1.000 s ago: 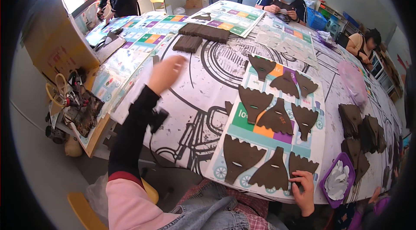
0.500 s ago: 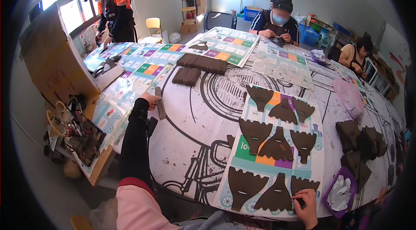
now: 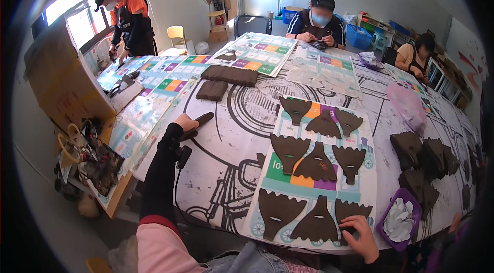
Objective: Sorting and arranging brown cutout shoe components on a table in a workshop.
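Observation:
My left hand (image 3: 186,122) is closed around a slim stack of dark brown pieces (image 3: 201,121) on the left part of the table, its far end pointing away to the right. My right hand (image 3: 361,234) rests with fingers apart on a dark brown fan-shaped piece (image 3: 353,208) with a scalloped edge, at the sheet's near right corner. Several similar slotted pieces, such as one fan piece (image 3: 315,221), lie in rows on the colourful printed sheet (image 3: 285,184). Two piles of brown pieces (image 3: 229,75) stand farther back.
At the right edge is a purple basket (image 3: 385,225) of white pieces, near heaps of brown pieces (image 3: 437,157) and a pink plastic bag (image 3: 406,104). A box of tools (image 3: 95,157) stands at left. Three co-workers are around the table: one person (image 3: 135,21) stands, two sit.
My left hand has turned the brown stack so it points away to the right. My right hand stays on the corner piece. The whole view has shifted slightly.

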Action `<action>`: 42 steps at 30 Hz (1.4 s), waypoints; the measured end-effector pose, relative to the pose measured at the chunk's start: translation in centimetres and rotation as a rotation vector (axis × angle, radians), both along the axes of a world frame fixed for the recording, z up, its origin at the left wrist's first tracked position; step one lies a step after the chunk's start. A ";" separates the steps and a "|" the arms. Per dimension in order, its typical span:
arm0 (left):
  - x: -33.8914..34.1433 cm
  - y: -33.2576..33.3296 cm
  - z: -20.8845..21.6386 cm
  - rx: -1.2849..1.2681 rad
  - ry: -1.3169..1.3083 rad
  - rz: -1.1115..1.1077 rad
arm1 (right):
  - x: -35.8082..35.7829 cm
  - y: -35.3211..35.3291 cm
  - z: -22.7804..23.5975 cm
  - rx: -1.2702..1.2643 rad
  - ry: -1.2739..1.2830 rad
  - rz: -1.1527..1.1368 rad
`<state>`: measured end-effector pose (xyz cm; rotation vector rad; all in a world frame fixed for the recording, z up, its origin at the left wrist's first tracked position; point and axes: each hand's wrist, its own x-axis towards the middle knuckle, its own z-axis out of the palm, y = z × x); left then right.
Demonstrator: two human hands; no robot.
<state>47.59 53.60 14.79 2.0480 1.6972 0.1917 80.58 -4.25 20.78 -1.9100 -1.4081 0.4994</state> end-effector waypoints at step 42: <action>7.5 -14.9 7.9 0.359 -0.111 -0.751 | 0.9 0.0 1.3 0.285 -0.257 0.010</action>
